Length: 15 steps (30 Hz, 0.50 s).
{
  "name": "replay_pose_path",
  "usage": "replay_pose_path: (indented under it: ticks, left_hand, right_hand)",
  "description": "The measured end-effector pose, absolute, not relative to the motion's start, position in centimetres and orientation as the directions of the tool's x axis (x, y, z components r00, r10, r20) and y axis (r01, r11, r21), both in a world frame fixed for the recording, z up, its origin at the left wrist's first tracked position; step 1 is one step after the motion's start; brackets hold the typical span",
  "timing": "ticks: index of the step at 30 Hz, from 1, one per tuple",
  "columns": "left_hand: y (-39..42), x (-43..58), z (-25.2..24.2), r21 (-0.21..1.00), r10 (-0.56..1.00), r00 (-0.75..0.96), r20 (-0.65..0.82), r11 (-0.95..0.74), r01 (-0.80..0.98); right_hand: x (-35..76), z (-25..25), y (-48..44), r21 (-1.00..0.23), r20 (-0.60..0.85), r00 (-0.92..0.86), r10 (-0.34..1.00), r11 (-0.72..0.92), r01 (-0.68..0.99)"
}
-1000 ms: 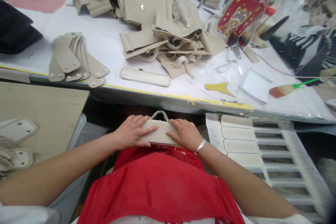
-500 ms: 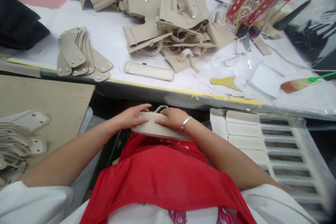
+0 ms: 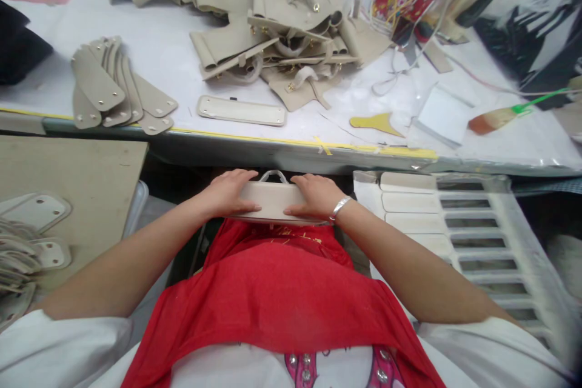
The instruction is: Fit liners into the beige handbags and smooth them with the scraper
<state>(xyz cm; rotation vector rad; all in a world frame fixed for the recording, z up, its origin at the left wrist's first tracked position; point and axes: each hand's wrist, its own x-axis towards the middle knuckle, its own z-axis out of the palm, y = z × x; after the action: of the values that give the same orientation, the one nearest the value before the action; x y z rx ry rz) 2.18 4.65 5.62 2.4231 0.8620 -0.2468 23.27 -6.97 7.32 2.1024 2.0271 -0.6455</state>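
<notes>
Just above my lap, between my two hands, is a beige bag piece with a small wrapped handle loop standing at its far side. My left hand grips its left end, thumb on the near face and fingers over the far edge. At the right end my right hand, with a silver bracelet on the wrist, holds it the same way. The underside of the piece is hidden. On the table edge ahead lies a long pale strip with rivets at its ends.
Beige bag panels are heaped on the white table. Riveted strips lie fanned at left, more on a side board. A yellow pattern piece, a glue bottle and a slatted rack are on the right.
The bag piece has turned to lie more level, and its handle loop now shows upright between my hands. My left hand has closed more fully on its end. The whole view has shifted slightly.
</notes>
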Motion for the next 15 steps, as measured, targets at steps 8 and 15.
replay_pose_path:
  ticks: [8,15]
  left_hand:
    - [3.8,1.7,5.4,0.37,0.535,0.807,-0.25,-0.717,0.59]
    - [1.5,1.7,4.6,0.343,0.454,0.89,-0.046,-0.829,0.441]
  right_hand:
    - [22.2,7.1,-7.8,-0.239,-0.279,0.023,0.96,-0.093,0.967]
    - [23.6,6.5,-10.1,-0.342,-0.117,-0.079,0.99,0.034,0.939]
